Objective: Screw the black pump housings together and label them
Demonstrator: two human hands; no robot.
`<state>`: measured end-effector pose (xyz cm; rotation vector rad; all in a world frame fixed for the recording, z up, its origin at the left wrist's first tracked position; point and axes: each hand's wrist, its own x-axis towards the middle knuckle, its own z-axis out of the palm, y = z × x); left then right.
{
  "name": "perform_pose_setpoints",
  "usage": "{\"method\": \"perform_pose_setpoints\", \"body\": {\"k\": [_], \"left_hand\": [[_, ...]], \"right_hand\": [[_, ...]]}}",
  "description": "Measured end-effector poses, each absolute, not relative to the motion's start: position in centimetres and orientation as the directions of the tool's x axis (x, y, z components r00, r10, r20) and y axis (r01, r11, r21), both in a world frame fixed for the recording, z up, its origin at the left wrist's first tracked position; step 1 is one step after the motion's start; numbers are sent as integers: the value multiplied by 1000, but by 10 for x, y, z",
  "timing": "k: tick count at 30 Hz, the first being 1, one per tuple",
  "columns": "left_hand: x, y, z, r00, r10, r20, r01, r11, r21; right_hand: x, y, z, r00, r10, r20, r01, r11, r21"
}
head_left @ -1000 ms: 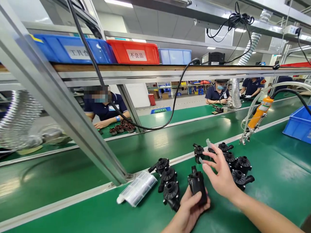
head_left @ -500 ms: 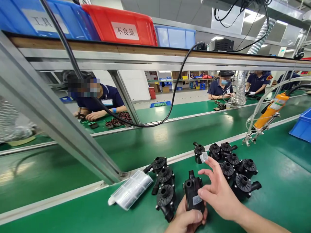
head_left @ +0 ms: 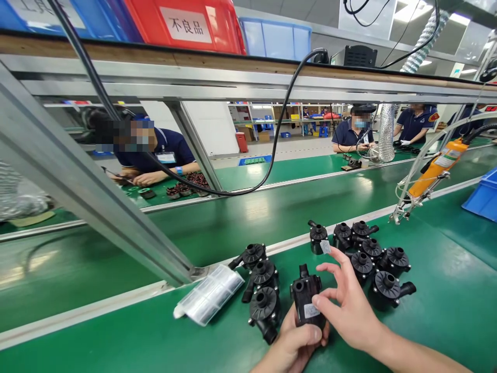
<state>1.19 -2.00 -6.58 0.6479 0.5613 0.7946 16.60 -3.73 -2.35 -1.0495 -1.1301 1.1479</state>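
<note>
My left hand (head_left: 298, 336) is wrapped round the lower part of a black water pump (head_left: 305, 298), its pipe stub pointing up and away. A small silver-white label (head_left: 310, 310) lies on the pump's side. My right hand (head_left: 351, 305) is beside it with fingers spread, its thumb tip at the label's edge. Another small label (head_left: 325, 247) clings to the tip of my right index finger. Behind that finger a black pump (head_left: 318, 234) stands on the green bench.
Several pumps (head_left: 265, 305) stand left of my hands, and a further group (head_left: 389, 285) stands to the right. A clear sheet of labels (head_left: 210, 295) lies at left. An orange tool (head_left: 438, 168) hangs near a blue bin (head_left: 482, 197). A slanted metal post (head_left: 116, 207) rises at left.
The camera's view has tilted down a little, so the bench things sit higher in the picture. My hands keep nearly the same pose, with the right thumb at the pump's label.
</note>
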Motion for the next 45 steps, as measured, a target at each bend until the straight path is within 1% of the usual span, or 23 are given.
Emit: {"method": "perform_pose_setpoints", "body": {"k": [3,7,11,13,15,17,20,23,31,40,45], "left_hand": [[12,-20,-66,576,788,-216,-462,532,709],[13,-21,-66,562,799,-215,-467,521,714],[14,-21,-63,564,796,-217,-458,521,720],[16,-22,-62,561,796,-225,-448,521,726],[17,-21,-62,554,801,-226,-448,516,730],[19,-20,-62,542,808,-231,-459,515,724],[19,-18,-62,526,808,-263,-471,535,702],[17,-16,-61,550,791,-267,-458,553,696],[15,-18,-65,615,761,-204,-456,555,696],[16,-17,-66,618,761,-194,-445,543,712],[15,-18,-64,612,765,-201,-442,542,715]], "right_hand": [[164,-38,-24,89,974,208,-44,213,-976],[161,-37,-28,133,918,374,44,371,-927],[162,-39,-32,122,887,444,82,437,-896],[163,-42,-31,117,908,403,54,399,-915],[166,-45,-28,93,951,294,-46,299,-953],[169,-48,-23,54,977,205,-169,211,-963],[175,-47,-16,67,977,202,-267,212,-940],[179,-40,-16,109,975,196,-276,219,-936],[176,-36,-27,44,988,146,-253,153,-955],[173,-38,-24,49,992,118,-194,126,-973],[173,-38,-27,53,992,113,-205,121,-971]]}}
